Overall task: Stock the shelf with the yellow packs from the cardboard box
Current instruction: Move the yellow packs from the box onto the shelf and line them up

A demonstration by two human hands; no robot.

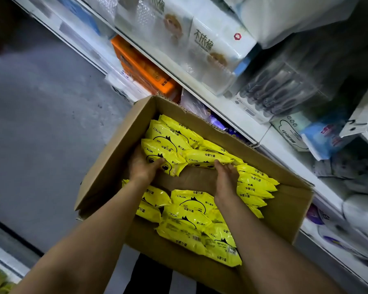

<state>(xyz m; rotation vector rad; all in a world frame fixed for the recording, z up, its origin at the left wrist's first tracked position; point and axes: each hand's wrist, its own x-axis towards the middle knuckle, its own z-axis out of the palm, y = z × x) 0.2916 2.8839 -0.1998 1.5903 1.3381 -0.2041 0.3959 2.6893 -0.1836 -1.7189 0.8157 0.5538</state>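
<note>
- Two bare forearms reach into one open cardboard box on the grey floor.
- Near end of box: loose heap of yellow packs, about eight visible; exact count unclear.
- Mid box: bare cardboard strip; row of about five packs on edge along right wall.
- Left hand grips a pack, thumb on top.
- Right hand grips another pack at its edge.
- Far: shelf holding white tissue bundles and orange packs.
</note>
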